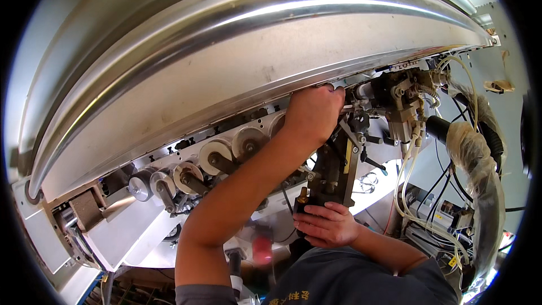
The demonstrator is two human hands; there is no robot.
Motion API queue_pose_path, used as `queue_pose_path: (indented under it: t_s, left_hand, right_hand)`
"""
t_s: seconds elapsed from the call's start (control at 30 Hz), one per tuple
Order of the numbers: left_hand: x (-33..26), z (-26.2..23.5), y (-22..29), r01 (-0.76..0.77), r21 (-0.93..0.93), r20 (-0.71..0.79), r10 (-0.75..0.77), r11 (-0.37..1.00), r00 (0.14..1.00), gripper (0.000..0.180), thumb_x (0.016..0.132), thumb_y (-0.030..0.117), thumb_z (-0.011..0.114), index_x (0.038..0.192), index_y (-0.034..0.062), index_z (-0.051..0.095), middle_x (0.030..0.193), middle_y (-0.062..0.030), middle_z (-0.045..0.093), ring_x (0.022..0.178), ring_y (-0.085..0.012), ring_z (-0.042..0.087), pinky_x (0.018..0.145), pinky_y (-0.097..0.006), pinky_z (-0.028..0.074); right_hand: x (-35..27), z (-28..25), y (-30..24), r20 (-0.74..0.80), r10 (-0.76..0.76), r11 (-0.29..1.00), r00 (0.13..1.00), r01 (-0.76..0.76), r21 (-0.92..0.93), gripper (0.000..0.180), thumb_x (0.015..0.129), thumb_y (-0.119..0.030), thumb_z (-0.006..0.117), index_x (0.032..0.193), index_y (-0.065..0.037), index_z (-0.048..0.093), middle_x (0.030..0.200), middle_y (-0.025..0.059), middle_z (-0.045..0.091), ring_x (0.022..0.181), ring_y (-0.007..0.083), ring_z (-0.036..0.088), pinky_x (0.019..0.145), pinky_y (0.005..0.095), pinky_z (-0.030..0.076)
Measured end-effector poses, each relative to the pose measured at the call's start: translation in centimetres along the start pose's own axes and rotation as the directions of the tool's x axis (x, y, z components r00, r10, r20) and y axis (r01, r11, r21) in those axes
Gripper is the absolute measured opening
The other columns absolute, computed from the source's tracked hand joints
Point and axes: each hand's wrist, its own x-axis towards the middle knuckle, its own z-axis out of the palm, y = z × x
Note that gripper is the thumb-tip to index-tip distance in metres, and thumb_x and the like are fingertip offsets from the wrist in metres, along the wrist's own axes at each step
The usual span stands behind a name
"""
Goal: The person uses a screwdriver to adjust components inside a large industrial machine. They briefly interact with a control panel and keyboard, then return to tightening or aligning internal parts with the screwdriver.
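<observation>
- Reaching up, my left hand [311,114] curls shut under the metal cover [226,62] at centre frame, forearm stretched; what it pinches is hidden.
- My right hand [327,225], lower centre, rests fingers half-spread against the black bracket [333,172], beside the rollers [214,158].

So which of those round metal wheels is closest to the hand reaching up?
The rightmost wheel in the row, partly hidden behind the left hand. The other wheels step away down to the left.

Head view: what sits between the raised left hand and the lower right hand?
A dark upright bracket assembly of the machine spans from the left hand to the right hand.
</observation>
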Motion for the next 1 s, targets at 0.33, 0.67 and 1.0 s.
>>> queue_pose_path:
  t_s: [0.33, 0.67, 1.0]
  left_hand:
    - [0.18, 0.25, -0.09, -0.009, 0.018, 0.001, 0.009, 1.000, 1.000, 0.013, 0.085, 0.014, 0.060, 0.087, 0.0084, 0.072, 0.081, -0.0090, 0.072, 0.082, -0.0266, 0.072, 0.071, -0.039, 0.057]
    - [0.18, -0.23, 0.02, -0.025, 0.077, 0.029, 0.023, 0.997, 0.999, 0.012, 0.083, 0.014, 0.061, 0.085, 0.0085, 0.072, 0.079, -0.0087, 0.072, 0.079, -0.0264, 0.072, 0.070, -0.039, 0.057]
    - [-0.57, -0.61, -0.29, -0.043, 0.122, 0.008, 0.042, 0.992, 0.999, 0.013, 0.082, 0.011, 0.062, 0.091, 0.0060, 0.071, 0.082, -0.0095, 0.072, 0.081, -0.0271, 0.072, 0.071, -0.040, 0.057]
  right_hand:
    - [0.11, 0.01, 0.02, -0.036, 0.003, 1.000, 0.999, -0.003, -0.001, 0.038, 0.086, -0.032, 0.070, 0.123, -0.022, 0.069, 0.132, -0.0059, 0.067, 0.129, 0.0140, 0.055, 0.117, 0.0356, 0.025]
    - [0.40, -0.30, -0.10, -0.045, 0.006, 1.000, 0.999, -0.006, 0.001, 0.038, 0.085, -0.031, 0.070, 0.122, -0.021, 0.069, 0.130, -0.0055, 0.068, 0.128, 0.0142, 0.055, 0.117, 0.0359, 0.025]
    - [0.33, -0.22, 0.01, -0.043, -0.004, 1.000, 0.999, 0.004, -0.001, 0.040, 0.086, -0.032, 0.070, 0.124, -0.021, 0.068, 0.132, -0.0051, 0.067, 0.129, 0.0143, 0.055, 0.117, 0.0360, 0.025]
